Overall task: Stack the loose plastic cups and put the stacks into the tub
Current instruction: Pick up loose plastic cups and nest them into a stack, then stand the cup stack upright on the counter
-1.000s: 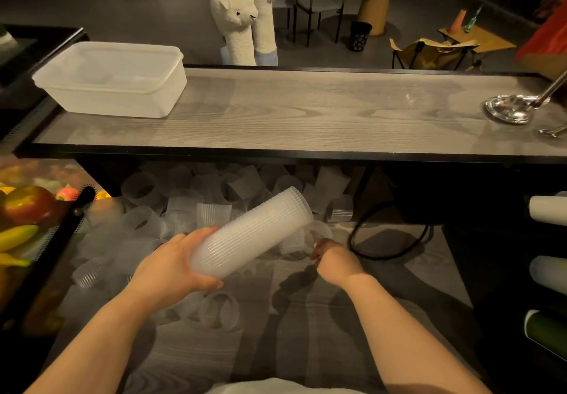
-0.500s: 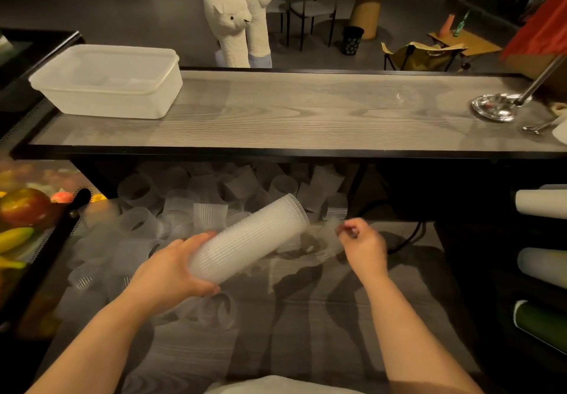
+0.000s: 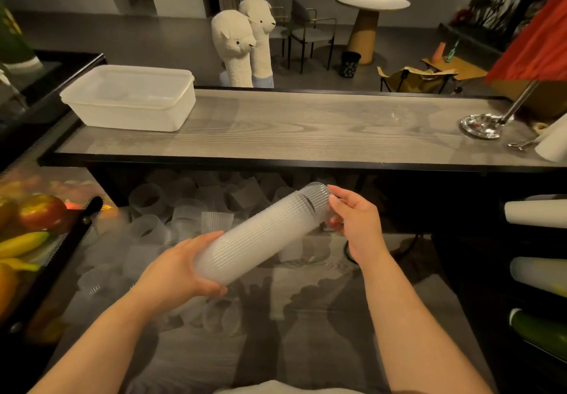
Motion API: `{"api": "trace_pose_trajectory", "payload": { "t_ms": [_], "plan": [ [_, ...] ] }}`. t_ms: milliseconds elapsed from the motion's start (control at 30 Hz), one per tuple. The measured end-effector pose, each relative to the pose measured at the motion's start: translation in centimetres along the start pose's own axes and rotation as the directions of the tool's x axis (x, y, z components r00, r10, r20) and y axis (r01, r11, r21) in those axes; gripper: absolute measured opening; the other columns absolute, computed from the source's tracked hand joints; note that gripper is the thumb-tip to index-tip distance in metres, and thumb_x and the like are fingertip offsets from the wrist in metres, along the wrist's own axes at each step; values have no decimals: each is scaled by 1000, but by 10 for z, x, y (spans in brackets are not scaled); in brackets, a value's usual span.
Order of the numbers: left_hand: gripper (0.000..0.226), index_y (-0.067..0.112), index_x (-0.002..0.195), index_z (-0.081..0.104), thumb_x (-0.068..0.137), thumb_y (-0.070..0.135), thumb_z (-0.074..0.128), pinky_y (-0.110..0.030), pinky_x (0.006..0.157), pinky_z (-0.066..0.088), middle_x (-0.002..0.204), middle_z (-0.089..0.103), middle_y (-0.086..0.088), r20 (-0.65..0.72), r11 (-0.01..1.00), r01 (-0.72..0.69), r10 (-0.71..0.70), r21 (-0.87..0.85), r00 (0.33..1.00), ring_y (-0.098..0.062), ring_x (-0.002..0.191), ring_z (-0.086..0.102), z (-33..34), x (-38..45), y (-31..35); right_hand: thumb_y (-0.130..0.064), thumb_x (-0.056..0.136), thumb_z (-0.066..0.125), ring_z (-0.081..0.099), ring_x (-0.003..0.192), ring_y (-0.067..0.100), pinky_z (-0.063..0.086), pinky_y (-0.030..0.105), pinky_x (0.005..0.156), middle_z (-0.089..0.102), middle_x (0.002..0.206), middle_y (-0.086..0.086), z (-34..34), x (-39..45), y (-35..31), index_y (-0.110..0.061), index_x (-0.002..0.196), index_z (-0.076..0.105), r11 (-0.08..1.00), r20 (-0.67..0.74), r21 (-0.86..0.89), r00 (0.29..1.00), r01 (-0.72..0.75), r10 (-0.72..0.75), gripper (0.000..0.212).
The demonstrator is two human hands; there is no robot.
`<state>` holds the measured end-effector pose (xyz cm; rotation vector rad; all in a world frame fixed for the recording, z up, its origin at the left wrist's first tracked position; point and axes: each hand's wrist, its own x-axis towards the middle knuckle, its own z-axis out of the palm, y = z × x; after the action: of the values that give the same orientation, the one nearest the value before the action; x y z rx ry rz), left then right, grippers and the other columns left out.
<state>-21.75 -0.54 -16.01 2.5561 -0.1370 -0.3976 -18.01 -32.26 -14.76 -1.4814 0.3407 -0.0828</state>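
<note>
Ribbed translucent stack (image 3: pixel 260 240); white tub (image 3: pixel 129 99); grey woodgrain counter (image 3: pixel 306 126).

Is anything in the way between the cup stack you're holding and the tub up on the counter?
Nothing visible blocks it. The cup stack is held by the left hand, with the right hand at its open end. The tub sits open-topped on the counter, up and to the left, with bare counter beside it.

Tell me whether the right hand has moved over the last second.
Yes. The right hand has risen from the lower surface toward the counter edge and now holds a cup at the open end of the stack.
</note>
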Motion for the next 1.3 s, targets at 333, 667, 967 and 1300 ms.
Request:
{"api": "trace_pose_trajectory", "payload": {
  "t_ms": [333, 667, 967, 1300],
  "plan": [
    [98, 54, 140, 35, 53, 56, 82, -38, 83, 51, 117, 55, 16, -106, 1000, -17, 14, -21, 994, -8, 99, 54, -19, -5, 5, -16, 100, 50, 57, 75, 7, 49, 12, 65, 63, 103, -11, 36, -21, -29, -29, 129, 60, 942, 150, -287, 979, 173, -134, 33],
    [99, 56, 136, 37, 53, 48, 90, -34, 83, 52, 118, 54, 23, -182, 961, -153, 112, -229, 977, -3, 100, 54, -48, 5, 17, -50, 88, 62, 53, 107, 6, 46, 26, 93, 36, 138, -11, 77, -38, -53, -40, 150, 22, 894, 27, -342, 953, 291, -300, 74],
    [89, 66, 125, 37, 58, 42, 91, -23, 80, 47, 120, 52, 29, -330, 844, -360, 234, -398, 914, 1, 107, 52, -90, 16, 41, -34, 60, 89, 60, 115, 18, 55, 44, 92, 57, 127, 0, 145, -49, -76, -38, 140, 23, 989, 243, 46, 959, 139, -146, 103],
    [113, 47, 152, 11, 64, 61, 81, -39, 110, 37, 151, 36, 15, -348, 901, -320, 212, -292, 913, -6, 135, 40, -160, 45, 15, -23, 66, 88, 53, 118, 14, 54, 46, 95, 49, 125, -11, 195, 17, -163, -32, 142, 20, 856, 167, -241, 889, 456, -427, 103]
  ]
}}
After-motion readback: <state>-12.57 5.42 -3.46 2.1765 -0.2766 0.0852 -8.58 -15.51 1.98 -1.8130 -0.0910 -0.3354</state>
